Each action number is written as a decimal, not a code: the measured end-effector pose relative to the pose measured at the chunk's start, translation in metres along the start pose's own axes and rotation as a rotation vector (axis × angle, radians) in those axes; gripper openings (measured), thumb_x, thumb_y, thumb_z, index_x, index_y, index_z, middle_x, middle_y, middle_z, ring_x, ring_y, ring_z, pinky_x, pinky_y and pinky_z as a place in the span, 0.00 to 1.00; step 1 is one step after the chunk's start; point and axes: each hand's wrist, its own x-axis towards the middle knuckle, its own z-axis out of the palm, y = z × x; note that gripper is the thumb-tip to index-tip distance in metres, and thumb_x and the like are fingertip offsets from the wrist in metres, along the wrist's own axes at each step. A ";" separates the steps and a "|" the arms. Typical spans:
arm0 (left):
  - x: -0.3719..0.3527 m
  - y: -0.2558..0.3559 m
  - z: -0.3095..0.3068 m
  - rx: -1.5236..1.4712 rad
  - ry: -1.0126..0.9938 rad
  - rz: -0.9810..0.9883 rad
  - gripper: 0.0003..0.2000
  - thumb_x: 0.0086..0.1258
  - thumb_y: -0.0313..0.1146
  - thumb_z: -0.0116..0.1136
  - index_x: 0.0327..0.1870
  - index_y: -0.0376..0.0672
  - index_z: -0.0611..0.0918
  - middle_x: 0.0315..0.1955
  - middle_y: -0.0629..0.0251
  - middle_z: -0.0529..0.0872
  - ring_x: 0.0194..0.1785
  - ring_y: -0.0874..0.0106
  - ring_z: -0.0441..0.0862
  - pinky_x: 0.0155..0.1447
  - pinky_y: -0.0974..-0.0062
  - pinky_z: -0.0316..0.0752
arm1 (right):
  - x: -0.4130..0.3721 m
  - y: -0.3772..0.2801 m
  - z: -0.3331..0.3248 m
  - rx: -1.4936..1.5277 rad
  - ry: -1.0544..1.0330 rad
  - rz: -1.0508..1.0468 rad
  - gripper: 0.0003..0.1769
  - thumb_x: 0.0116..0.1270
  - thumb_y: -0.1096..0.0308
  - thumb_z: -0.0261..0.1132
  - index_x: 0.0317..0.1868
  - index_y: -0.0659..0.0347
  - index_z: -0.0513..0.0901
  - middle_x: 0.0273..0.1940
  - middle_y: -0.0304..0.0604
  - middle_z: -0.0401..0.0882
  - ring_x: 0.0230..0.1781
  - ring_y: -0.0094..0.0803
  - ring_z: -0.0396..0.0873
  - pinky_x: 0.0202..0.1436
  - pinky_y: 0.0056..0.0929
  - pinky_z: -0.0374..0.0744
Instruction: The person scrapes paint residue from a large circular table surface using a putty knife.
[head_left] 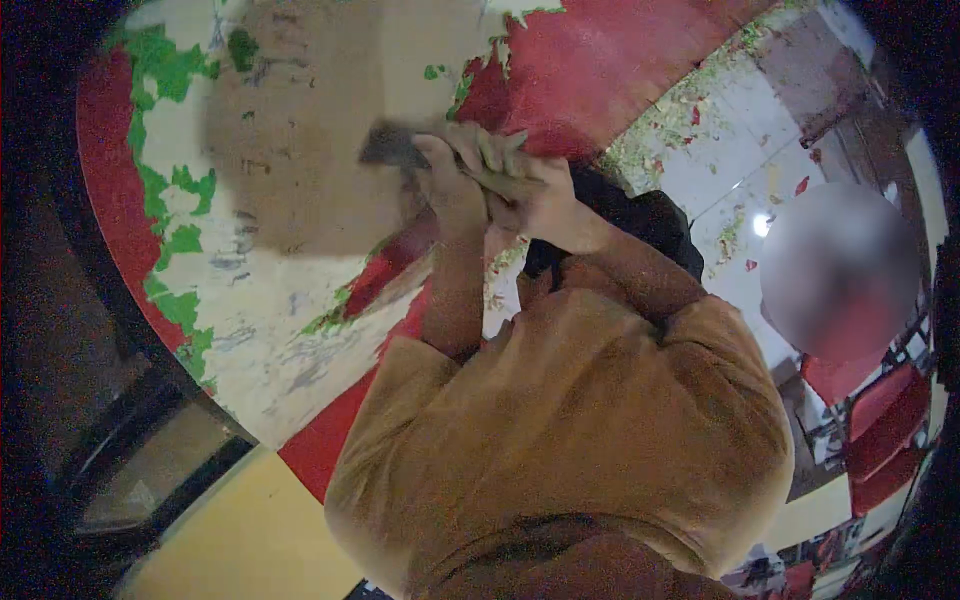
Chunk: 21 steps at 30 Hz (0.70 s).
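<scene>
My left hand (455, 190) is closed, thumb up, beside a dark, blurred object (390, 146) whose kind I cannot make out. Close against it, my right hand (555, 212) is closed around a bundle of grey-green, leaf-like strips (490, 160). The strips run between both hands and partly hide the fingers. Both hands are above a worn white surface with red and green patches (290, 310). Below them in the view are my brown shirt (570, 410) and a black cloth (630, 215) near my lap.
A brown flat area (300, 170), sheet or shadow, lies left of the hands. Green shreds and red bits (690, 115) litter the pale tiled floor (745, 165) at right. A blurred person's shape (840, 270) and red seats (885, 420) are farther right. A yellow panel (240, 530) is lower left.
</scene>
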 end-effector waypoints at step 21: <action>-0.016 0.126 -0.105 1.630 -0.081 0.686 0.22 0.64 0.40 0.50 0.60 0.48 0.69 0.56 0.64 0.73 0.61 0.63 0.67 0.58 0.57 0.64 | 0.015 -0.082 -0.184 0.062 0.334 0.284 0.17 0.69 0.75 0.53 0.55 0.78 0.71 0.26 0.33 0.66 0.20 0.15 0.58 0.21 0.16 0.57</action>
